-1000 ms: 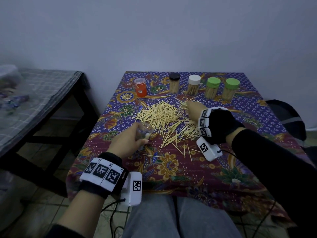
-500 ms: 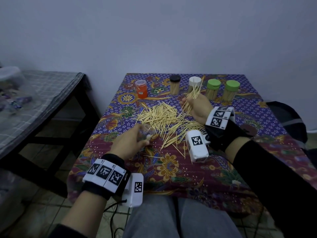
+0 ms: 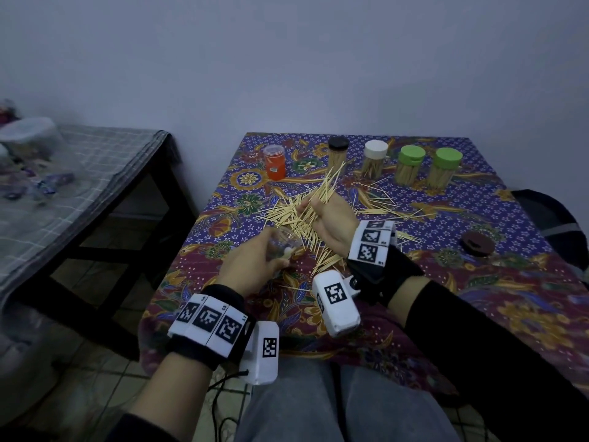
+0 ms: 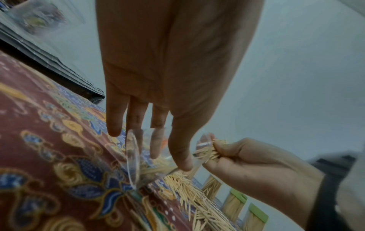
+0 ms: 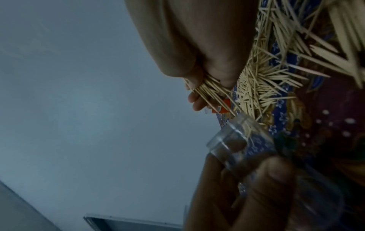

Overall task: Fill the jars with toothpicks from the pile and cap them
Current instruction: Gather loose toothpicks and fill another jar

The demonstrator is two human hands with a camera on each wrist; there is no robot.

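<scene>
My left hand grips a clear open jar tilted with its mouth toward the pile; the same jar shows close up in the right wrist view, and as clear plastic in the left wrist view. My right hand holds a bundle of toothpicks just above and right of the jar mouth, palm turned up. The bundle points toward the jar. The loose toothpick pile lies on the patterned cloth under both hands.
Along the far edge of the table stand an orange jar, a black-capped jar, a white-capped jar and two green-capped jars. A dark round lid lies at the right. A side table stands at the left.
My right hand lifted a bundle of toothpicks off the pile, turned palm up and moved left toward the jar. The left hand stayed put with the jar.
</scene>
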